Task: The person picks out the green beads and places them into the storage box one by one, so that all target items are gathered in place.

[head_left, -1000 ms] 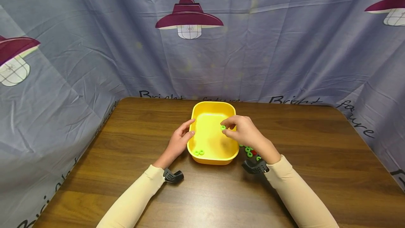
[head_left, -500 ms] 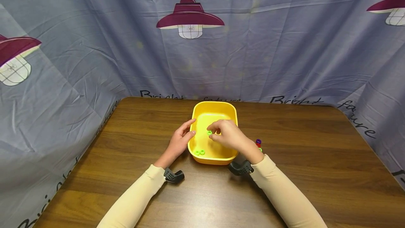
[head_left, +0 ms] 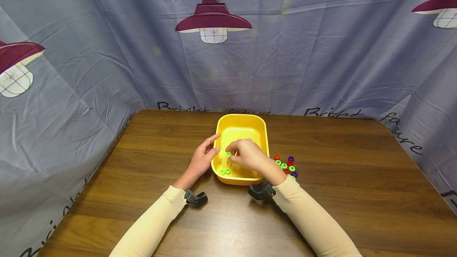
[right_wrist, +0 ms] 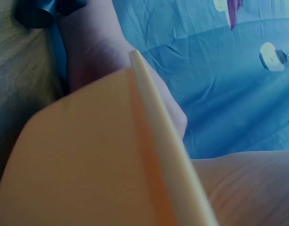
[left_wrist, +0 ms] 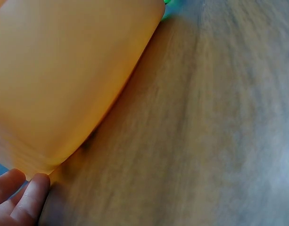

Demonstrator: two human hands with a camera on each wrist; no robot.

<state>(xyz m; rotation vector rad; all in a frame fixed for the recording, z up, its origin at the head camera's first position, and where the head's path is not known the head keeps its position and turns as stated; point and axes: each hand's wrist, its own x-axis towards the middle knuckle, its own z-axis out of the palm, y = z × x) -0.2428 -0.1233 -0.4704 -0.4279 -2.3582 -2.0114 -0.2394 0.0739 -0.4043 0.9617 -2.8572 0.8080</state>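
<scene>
A yellow plastic bin (head_left: pixel 246 121) stands on the wooden table. My left hand (head_left: pixel 202 159) holds its left side, thumb and forefinger at the rim; in the left wrist view, fingertips (left_wrist: pixel 36 193) touch the outer wall. Inside the bin, my right hand (head_left: pixel 248 156) pinches a green ring-shaped bead (head_left: pixel 228 154) between thumb and forefinger, above the floor. Two more green beads (head_left: pixel 225 171) lie in the near left corner. The right wrist view shows the bin's wall (right_wrist: pixel 83 155) in front of part of a hand (right_wrist: pixel 168 103); the bead is hidden there.
Right of the bin lies a loose group of green, red and purple ring beads (head_left: pixel 292 168), close to my right forearm. The brown wooden table (head_left: pixel 357 169) extends to both sides. A grey curtain (head_left: pixel 303 62) printed with lamps hangs behind it.
My right hand has moved left and slightly nearer, from the bin's right side to over its left half, with the green bead pinched. The left hand has stayed in place.
</scene>
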